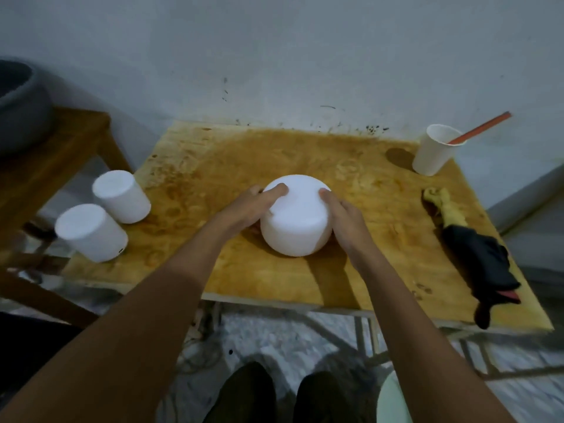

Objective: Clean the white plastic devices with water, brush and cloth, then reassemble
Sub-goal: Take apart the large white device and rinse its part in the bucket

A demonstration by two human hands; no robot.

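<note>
White plastic cylindrical devices (pixel 91 232) (pixel 122 196), two, stood upright at the left edge of the stained wooden table (pixel 213 160). At centre, our left hand (pixel 253 206) and right hand (pixel 345 218) clasped the flanks of a wider white round-edged plastic device (pixel 297 219), fingers curled over its top edge. We judged this unit was being seated or separated; the next move called for even two-sided pressure. Rightward lay a white paper cup (pixel 436 151) holding an orange-handled brush (pixel 479 129), a yellow cloth (pixel 442 206) and a black cloth (pixel 482 261).
</note>
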